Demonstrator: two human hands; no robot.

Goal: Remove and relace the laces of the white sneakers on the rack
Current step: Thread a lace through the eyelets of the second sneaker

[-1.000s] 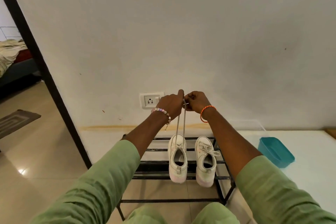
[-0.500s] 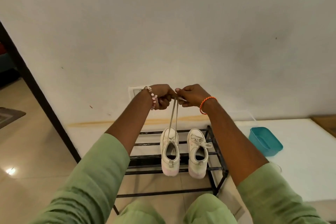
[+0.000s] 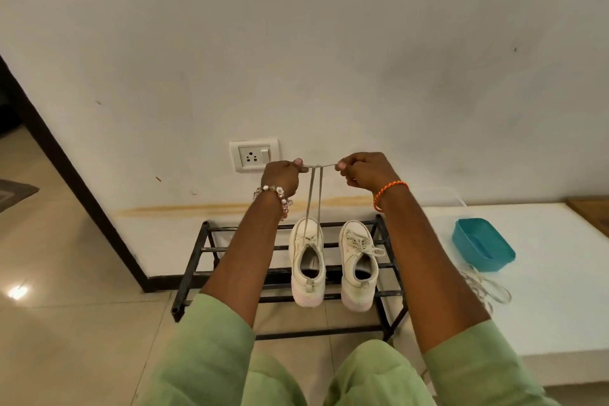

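Two white sneakers stand side by side on a black metal rack. From the left sneaker two strands of its lace run straight up to my raised hands. My left hand pinches one lace end and my right hand pinches the other, with a short taut stretch of lace between them. The right sneaker is laced, with a loose bow on top.
A teal plastic tub sits on a white platform right of the rack, with a loose white lace lying beside it. A wall socket is behind my left hand. A dark door frame stands at the left.
My hands have moved apart, stretching the lace ends sideways between them. The camera has tilted and the view has shifted slightly.
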